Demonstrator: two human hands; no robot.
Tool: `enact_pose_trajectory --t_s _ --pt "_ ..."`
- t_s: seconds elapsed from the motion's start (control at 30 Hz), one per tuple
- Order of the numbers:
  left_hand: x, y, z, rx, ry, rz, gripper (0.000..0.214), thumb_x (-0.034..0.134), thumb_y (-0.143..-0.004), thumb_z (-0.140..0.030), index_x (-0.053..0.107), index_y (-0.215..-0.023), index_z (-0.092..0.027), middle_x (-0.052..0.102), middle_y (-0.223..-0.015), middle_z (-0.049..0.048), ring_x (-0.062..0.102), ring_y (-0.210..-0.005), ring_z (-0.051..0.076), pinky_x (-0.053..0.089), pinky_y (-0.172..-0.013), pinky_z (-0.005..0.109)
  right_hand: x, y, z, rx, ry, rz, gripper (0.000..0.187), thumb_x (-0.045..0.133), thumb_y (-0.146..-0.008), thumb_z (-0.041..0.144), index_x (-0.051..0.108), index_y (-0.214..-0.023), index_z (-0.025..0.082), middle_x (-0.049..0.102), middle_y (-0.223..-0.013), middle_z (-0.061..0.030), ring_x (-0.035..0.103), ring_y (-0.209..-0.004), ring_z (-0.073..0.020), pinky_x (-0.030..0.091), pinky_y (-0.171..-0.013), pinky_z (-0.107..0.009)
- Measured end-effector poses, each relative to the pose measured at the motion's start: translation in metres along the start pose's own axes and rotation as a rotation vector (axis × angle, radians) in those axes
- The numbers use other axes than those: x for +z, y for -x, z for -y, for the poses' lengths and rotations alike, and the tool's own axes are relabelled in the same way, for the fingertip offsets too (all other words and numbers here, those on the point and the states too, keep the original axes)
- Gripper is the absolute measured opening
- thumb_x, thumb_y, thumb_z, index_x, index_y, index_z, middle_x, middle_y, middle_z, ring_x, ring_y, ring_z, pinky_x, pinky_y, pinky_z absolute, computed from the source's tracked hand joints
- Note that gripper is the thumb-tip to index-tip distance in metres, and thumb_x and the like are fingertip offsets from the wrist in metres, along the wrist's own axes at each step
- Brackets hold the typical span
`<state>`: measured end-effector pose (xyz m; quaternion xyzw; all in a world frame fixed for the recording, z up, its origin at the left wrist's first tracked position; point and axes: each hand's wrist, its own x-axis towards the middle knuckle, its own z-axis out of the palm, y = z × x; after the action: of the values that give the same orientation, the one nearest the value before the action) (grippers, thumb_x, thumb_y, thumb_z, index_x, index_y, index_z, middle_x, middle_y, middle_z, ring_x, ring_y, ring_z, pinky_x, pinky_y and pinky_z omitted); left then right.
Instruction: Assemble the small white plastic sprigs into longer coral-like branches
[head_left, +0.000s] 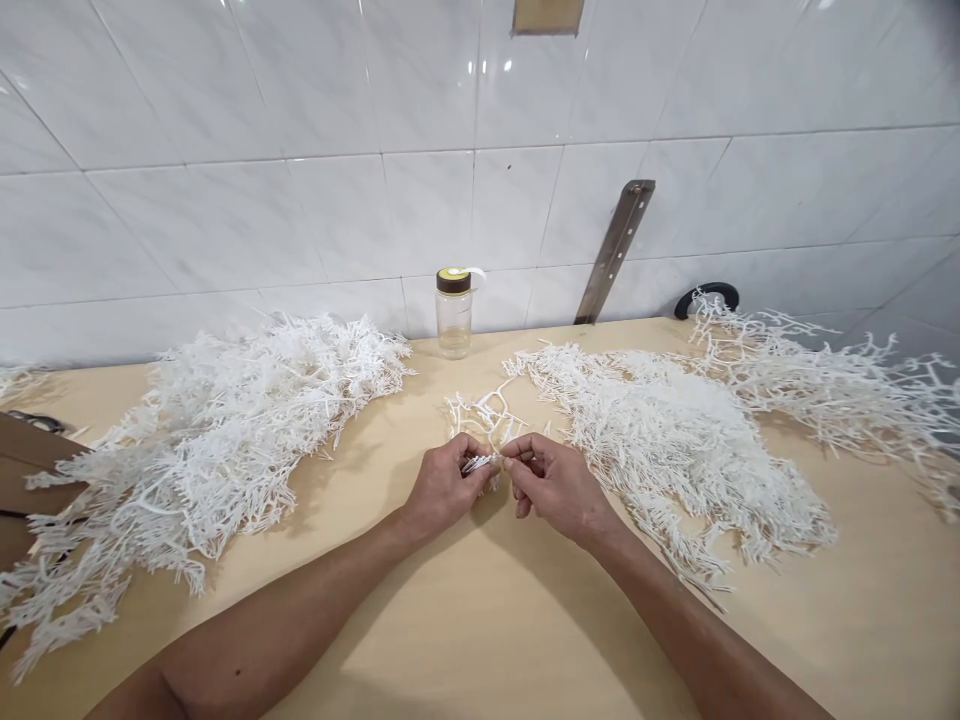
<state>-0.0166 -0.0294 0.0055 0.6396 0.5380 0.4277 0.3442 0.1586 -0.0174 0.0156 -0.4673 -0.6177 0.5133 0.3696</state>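
My left hand [447, 482] and my right hand [551, 482] meet at the middle of a light wooden table [480, 620]. Both pinch a small white plastic branched sprig [484, 425], whose twigs fan out just beyond my fingers. The left fingers close on a little bundle of its white stems. The right thumb and forefinger pinch the same piece from the other side. A large heap of white sprigs [217, 440] lies to the left of my hands. Another heap [675, 440] lies close to the right.
A clear plastic jar with a brown and yellow lid [454, 312] stands at the back by the white tiled wall. A metal bracket [615, 250] leans on the wall. More white sprigs [832, 385] spread at far right. A brown cardboard edge [22, 460] shows at left.
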Motion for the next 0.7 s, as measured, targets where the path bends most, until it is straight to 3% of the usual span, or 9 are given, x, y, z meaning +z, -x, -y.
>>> enact_pose_trajectory --t_s 0.33,0.7 --pt "0.0016 -0.0006 0.0062 0.017 0.018 0.050 0.012 0.061 -0.082 -0.027 0.066 -0.081 -0.016 0.065 -0.067 0.0008 0.058 -0.060 0.012 0.044 -0.055 0.022 0.0065 -0.0029 -0.0017 0.125 0.000 -0.049 0.022 0.066 -0.079 0.037 0.061 -0.089 0.018 0.063 -0.062 0.0028 0.063 -0.048 -0.0133 0.059 -0.048 -0.027" --pt "-0.0004 0.0007 -0.0025 0.044 0.035 0.046 0.012 0.058 -0.083 -0.025 0.064 -0.077 -0.016 0.060 -0.065 -0.0008 0.053 -0.059 0.011 0.041 -0.056 0.022 0.0052 -0.0022 -0.0062 0.046 0.056 -0.025 0.019 0.059 -0.085 0.037 0.065 -0.091 0.020 0.060 -0.063 0.0022 0.060 -0.054 -0.0134 0.059 -0.051 -0.026"
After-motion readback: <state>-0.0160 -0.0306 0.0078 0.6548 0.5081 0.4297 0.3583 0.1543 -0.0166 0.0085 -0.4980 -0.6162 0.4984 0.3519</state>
